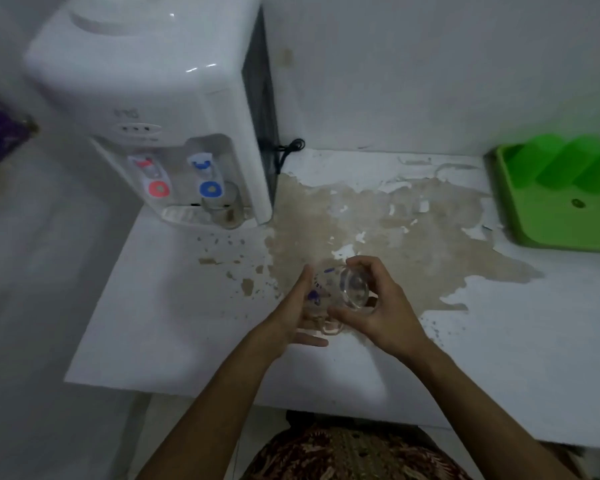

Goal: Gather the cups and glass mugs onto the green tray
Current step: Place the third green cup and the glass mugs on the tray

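A clear glass mug with blue print lies tilted between my hands, a little above the stained white counter. My right hand curls its fingers and thumb round the mug's base end. My left hand lies against the mug's left side with fingers straight. The mug's handle hangs below, near my left fingers. A second glass mug stands on the drip tray under the blue tap of the water dispenser. The green tray sits at the far right of the counter, bare as far as it shows.
A large brown stain covers the counter's middle. A black cord hangs behind the dispenser by the white wall. The counter's front edge runs just ahead of my body. The tray is cut off by the right edge of the frame.
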